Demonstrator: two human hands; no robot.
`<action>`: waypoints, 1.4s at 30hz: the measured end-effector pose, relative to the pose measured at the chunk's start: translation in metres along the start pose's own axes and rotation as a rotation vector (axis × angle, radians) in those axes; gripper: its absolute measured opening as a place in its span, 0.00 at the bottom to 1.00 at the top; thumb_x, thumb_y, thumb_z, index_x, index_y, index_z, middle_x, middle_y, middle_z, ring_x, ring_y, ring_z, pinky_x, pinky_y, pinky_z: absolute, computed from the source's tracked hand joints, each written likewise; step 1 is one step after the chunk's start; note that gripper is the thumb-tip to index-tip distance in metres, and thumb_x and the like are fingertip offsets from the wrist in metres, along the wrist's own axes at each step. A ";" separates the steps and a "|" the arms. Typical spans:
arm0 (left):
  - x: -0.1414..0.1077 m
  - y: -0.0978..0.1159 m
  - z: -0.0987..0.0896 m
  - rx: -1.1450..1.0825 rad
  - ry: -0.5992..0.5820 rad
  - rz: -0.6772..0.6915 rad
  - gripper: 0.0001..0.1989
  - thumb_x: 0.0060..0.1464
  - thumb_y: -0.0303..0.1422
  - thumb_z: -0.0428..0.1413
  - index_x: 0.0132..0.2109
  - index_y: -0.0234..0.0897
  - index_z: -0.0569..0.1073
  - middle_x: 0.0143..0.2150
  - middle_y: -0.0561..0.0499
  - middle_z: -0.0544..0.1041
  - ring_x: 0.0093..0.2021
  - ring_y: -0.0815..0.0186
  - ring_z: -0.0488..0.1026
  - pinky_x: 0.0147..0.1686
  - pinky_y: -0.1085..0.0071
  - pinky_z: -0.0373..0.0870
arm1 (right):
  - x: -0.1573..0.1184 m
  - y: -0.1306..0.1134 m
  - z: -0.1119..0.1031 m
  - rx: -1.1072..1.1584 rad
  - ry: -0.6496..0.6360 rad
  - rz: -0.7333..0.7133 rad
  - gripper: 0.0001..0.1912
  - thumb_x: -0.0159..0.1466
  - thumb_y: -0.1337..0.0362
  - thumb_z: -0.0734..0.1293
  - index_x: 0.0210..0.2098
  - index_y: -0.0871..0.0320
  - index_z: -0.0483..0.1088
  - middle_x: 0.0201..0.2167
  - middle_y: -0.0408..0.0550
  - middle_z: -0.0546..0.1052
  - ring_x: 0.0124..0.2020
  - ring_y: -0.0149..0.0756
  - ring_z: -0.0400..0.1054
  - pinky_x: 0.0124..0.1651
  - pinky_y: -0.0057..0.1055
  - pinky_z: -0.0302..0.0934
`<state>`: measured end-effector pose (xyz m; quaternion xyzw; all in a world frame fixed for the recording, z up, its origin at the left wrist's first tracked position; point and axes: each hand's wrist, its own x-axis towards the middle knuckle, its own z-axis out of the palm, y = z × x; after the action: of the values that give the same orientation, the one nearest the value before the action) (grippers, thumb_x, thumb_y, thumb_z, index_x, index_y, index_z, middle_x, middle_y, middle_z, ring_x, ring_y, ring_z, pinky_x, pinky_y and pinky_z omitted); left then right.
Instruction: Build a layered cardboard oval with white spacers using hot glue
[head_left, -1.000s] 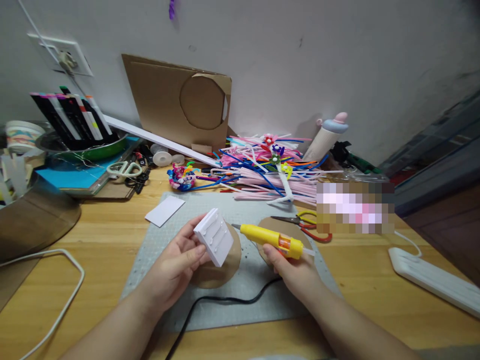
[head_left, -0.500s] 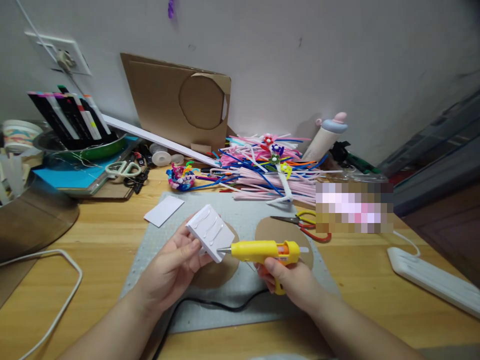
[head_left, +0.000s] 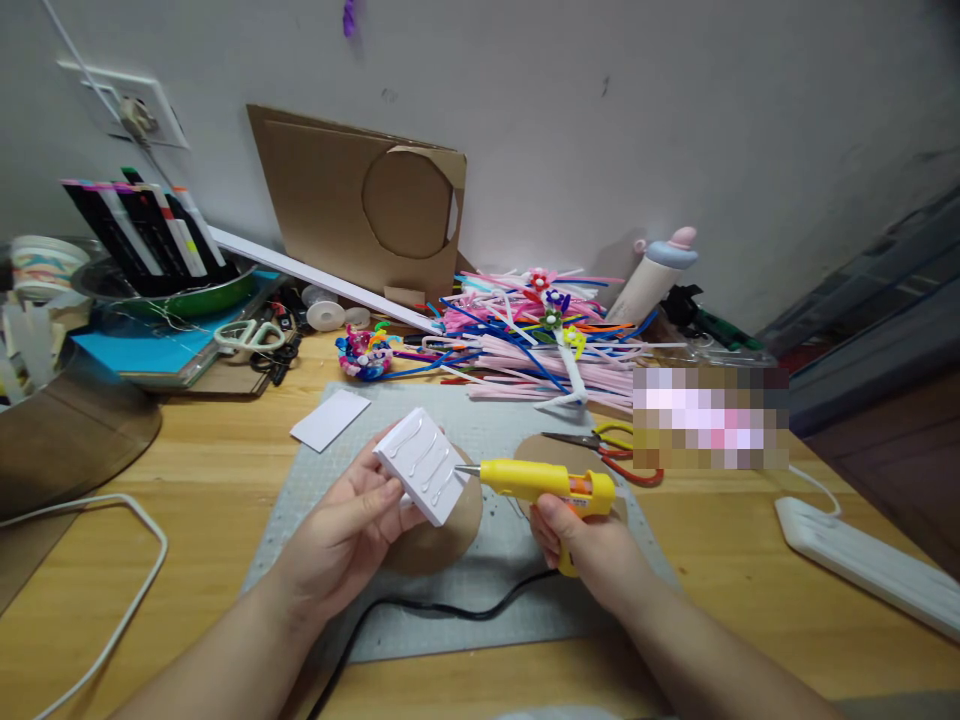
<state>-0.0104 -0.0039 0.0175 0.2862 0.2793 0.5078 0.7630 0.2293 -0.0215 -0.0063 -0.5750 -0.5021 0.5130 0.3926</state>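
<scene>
Shifted right, the yellow hot-glue gun (head_left: 529,478) is gripped in my right hand (head_left: 579,542); above the cutting mat (head_left: 525,625), my left hand (head_left: 351,540) pinches the white block (head_left: 426,468) edgewise, presumably sparing its glue lines (head_left: 433,466).

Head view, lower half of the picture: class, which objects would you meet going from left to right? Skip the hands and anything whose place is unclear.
Bent white cable → white rectangular block with glossy wavy lines → yellow plastic glue gun → long white plastic power strip.
</scene>
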 end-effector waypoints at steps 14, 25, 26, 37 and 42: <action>0.002 -0.002 0.000 0.092 0.027 0.096 0.23 0.52 0.29 0.60 0.55 0.46 0.70 0.52 0.49 0.75 0.49 0.61 0.73 0.44 0.69 0.73 | 0.000 -0.004 -0.003 0.031 0.140 -0.139 0.23 0.55 0.43 0.70 0.32 0.58 0.72 0.21 0.43 0.69 0.19 0.31 0.59 0.22 0.29 0.56; 0.001 0.001 0.002 -0.001 0.002 0.055 0.20 0.55 0.30 0.57 0.56 0.44 0.70 0.50 0.48 0.77 0.48 0.62 0.75 0.46 0.68 0.75 | -0.002 0.002 0.000 0.195 -0.269 0.031 0.29 0.52 0.37 0.68 0.25 0.60 0.69 0.19 0.41 0.65 0.18 0.27 0.57 0.20 0.26 0.55; 0.001 0.001 0.002 -0.005 -0.001 0.057 0.21 0.55 0.30 0.58 0.56 0.44 0.70 0.51 0.48 0.77 0.49 0.62 0.75 0.46 0.68 0.75 | -0.002 0.002 0.000 0.194 -0.263 0.042 0.29 0.52 0.37 0.68 0.24 0.59 0.68 0.18 0.40 0.64 0.18 0.27 0.57 0.19 0.26 0.55; 0.000 0.002 0.001 -0.019 0.002 0.064 0.25 0.54 0.30 0.58 0.59 0.44 0.67 0.54 0.46 0.75 0.54 0.57 0.72 0.46 0.66 0.74 | 0.002 -0.006 0.001 0.249 -0.155 0.034 0.29 0.53 0.37 0.68 0.20 0.57 0.59 0.15 0.36 0.57 0.17 0.25 0.52 0.17 0.24 0.53; 0.000 0.002 0.003 0.000 0.009 0.075 0.28 0.53 0.30 0.59 0.60 0.45 0.65 0.53 0.46 0.75 0.52 0.57 0.73 0.45 0.66 0.74 | 0.003 -0.007 -0.001 0.254 -0.132 0.035 0.27 0.56 0.40 0.68 0.20 0.56 0.58 0.16 0.35 0.56 0.17 0.25 0.52 0.18 0.24 0.54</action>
<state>-0.0098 -0.0040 0.0215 0.2943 0.2719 0.5373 0.7421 0.2291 -0.0171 0.0005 -0.4945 -0.4474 0.6160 0.4194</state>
